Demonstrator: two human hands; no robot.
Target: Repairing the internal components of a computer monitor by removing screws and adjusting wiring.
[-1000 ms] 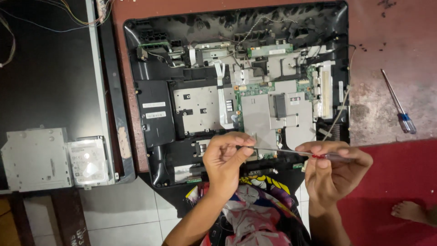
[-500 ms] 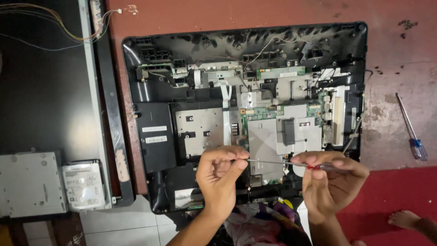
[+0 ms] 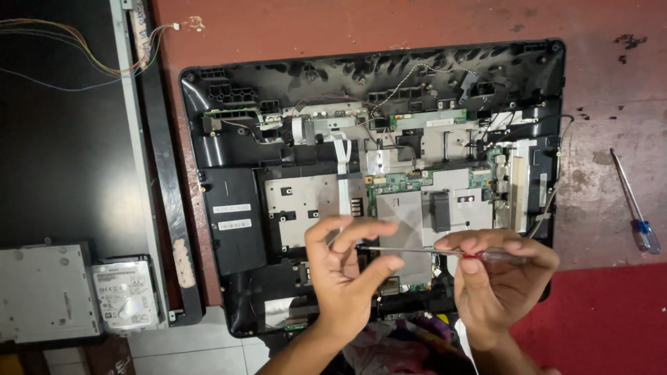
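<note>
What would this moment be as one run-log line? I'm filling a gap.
right hand: grips screwdriver handle | left hand: pinches its tip | below: opened computer chassis

The screwdriver (image 3: 445, 253) in the right hand (image 3: 497, 278) has a thin bright metal shaft and a clear plastic handle with a red band; the left hand (image 3: 347, 274) pinches the shaft's tip; the open chassis (image 3: 229, 278) is matt black plastic, holding dull grey metal shields (image 3: 306, 201) and a green circuit board (image 3: 403, 182); the floor (image 3: 347, 24) is rough, stained red concrete; the hard drive (image 3: 125, 293) is brushed metal with a paper label; the spare screwdriver (image 3: 636, 208) has a clear handle with blue.
</note>
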